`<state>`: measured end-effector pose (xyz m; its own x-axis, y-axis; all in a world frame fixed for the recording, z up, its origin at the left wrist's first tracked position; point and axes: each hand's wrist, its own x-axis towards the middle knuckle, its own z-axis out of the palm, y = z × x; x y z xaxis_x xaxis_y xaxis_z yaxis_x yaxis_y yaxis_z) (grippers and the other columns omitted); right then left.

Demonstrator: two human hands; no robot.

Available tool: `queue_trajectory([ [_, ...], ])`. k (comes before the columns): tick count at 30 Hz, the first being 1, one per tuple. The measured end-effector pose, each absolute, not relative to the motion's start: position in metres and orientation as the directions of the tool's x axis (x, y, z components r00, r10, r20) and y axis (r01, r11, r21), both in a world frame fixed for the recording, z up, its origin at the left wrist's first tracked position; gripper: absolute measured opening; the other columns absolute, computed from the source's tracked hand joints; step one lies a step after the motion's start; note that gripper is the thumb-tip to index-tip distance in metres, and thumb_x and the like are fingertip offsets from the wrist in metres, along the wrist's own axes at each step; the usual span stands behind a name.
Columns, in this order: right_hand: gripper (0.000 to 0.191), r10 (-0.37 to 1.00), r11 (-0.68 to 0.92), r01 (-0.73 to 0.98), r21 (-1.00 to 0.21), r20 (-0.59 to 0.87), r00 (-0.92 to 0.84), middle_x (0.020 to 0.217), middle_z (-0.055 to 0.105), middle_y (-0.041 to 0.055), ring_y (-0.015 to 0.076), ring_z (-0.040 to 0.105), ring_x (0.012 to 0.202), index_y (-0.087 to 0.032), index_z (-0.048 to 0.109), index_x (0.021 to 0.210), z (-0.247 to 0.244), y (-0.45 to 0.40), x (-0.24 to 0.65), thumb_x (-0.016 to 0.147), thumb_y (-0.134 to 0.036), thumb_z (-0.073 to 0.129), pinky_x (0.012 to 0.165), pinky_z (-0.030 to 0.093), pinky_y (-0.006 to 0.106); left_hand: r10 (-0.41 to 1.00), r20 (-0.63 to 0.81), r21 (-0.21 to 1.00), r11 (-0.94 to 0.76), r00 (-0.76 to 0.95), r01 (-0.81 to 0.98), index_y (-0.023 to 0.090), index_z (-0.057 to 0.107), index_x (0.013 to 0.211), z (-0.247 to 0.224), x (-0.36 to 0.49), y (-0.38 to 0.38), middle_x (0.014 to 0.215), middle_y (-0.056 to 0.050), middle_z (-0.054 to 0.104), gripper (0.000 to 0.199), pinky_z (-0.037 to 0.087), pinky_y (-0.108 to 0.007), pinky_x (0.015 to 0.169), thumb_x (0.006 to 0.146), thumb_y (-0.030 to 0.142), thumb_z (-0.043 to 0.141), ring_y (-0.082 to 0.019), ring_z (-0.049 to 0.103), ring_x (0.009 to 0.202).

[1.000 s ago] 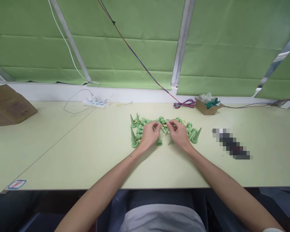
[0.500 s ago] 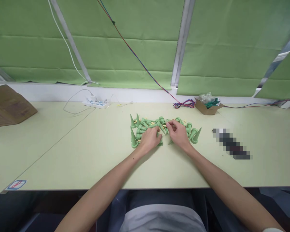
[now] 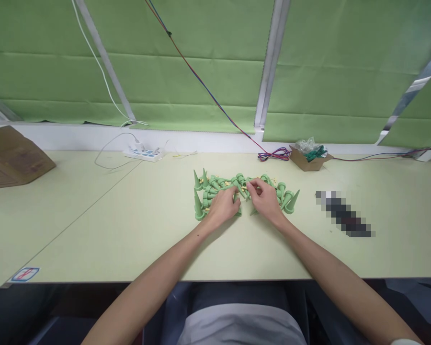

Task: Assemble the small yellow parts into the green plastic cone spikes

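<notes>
1. My right hand (image 3: 265, 196) has its thumb and forefinger brought close together at the middle of the green spikes (image 3: 240, 179); I cannot tell whether they pinch a piece.
2. My left hand (image 3: 222, 206) is just beside it, palm down, fingers bent in among the spikes. The fingertips are partly hidden, so I cannot tell whether they grip anything.
3. The spikes lie in a loose heap in front of me, spread around and between both hands. A few on the left stand upright with their points up; most others lie on their sides or lean. Small yellow bits (image 3: 275, 180) show among them.
4. All of this rests on a pale table (image 3: 129, 235). To the right of the heap is a dark, blurred-out object (image 3: 345, 215), well apart from my hand.
5. Behind the heap, a coiled red and blue wire (image 3: 276, 154) lies next to a small open box (image 3: 308, 162) holding clear plastic and something green.
6. Farther left are a white power strip (image 3: 143, 154) and a large cardboard box (image 3: 16, 160).
7. Green blinds (image 3: 201, 79) hang along the back, with the red and blue wire crossing in front.
</notes>
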<state>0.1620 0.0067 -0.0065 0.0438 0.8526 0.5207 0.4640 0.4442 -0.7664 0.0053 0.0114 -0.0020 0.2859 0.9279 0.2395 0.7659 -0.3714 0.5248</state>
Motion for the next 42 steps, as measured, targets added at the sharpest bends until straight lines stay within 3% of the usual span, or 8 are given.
queue_trajectory([
  [8,0.03,0.848,0.448,0.477,-0.757,0.528,0.042,0.071,0.062,0.002,0.0142,0.051,0.058,-0.021,0.057,0.076,-0.005,0.005,0.162,0.093,-0.044,0.048,0.058,0.04,0.028,0.928,0.32,0.737,-0.369,0.189,0.567,0.021,0.044,0.128,0.001,0.009,0.015,0.074,0.0,0.065,0.043,0.041,-0.03,0.066,0.087,0.03,0.053,-0.018,0.059,0.066],
  [13,0.031,0.846,0.448,0.479,-0.755,0.531,0.044,0.069,0.061,0.0018,0.015,0.051,0.059,-0.021,0.057,0.074,-0.006,0.006,0.162,0.093,-0.044,0.048,0.058,0.04,0.028,0.959,0.254,0.844,-0.284,0.128,0.455,0.017,0.05,0.121,0.001,0.011,0.02,0.079,-0.002,0.066,0.038,0.044,-0.029,0.064,0.088,0.035,0.054,-0.015,0.057,0.062],
  [20,0.03,0.844,0.451,0.488,-0.747,0.535,0.039,0.063,0.056,0.0001,0.0138,0.046,0.053,-0.021,0.055,0.071,-0.007,0.007,0.161,0.093,-0.041,0.049,0.055,0.036,0.028,0.982,0.15,0.938,-0.178,0.114,0.296,0.015,0.058,0.109,-0.004,0.012,0.026,0.086,-0.004,0.066,0.032,0.039,-0.025,0.048,0.088,0.039,0.055,-0.007,0.047,0.045],
  [29,0.031,0.846,0.45,0.515,-0.73,0.533,0.018,0.059,0.05,-0.0021,0.0125,0.042,0.052,-0.02,0.053,0.068,-0.008,0.007,0.161,0.092,-0.04,0.05,0.054,0.033,0.028,0.984,0.152,0.953,-0.172,0.098,0.248,0.017,0.057,0.101,-0.001,0.012,0.023,0.079,-0.001,0.063,0.024,0.036,-0.024,0.044,0.088,0.038,0.055,-0.005,0.042,0.039],
  [42,0.03,0.842,0.472,0.538,-0.698,0.537,-0.042,0.056,0.046,-0.0027,0.0114,0.038,0.051,-0.02,0.05,0.065,-0.006,0.004,0.159,0.09,-0.036,0.052,0.054,0.031,0.027,0.969,0.243,0.909,-0.244,0.048,0.339,0.017,0.06,0.09,0.0,0.012,0.023,0.083,-0.003,0.064,0.024,0.042,-0.027,0.06,0.083,0.04,0.058,-0.012,0.052,0.06],
])
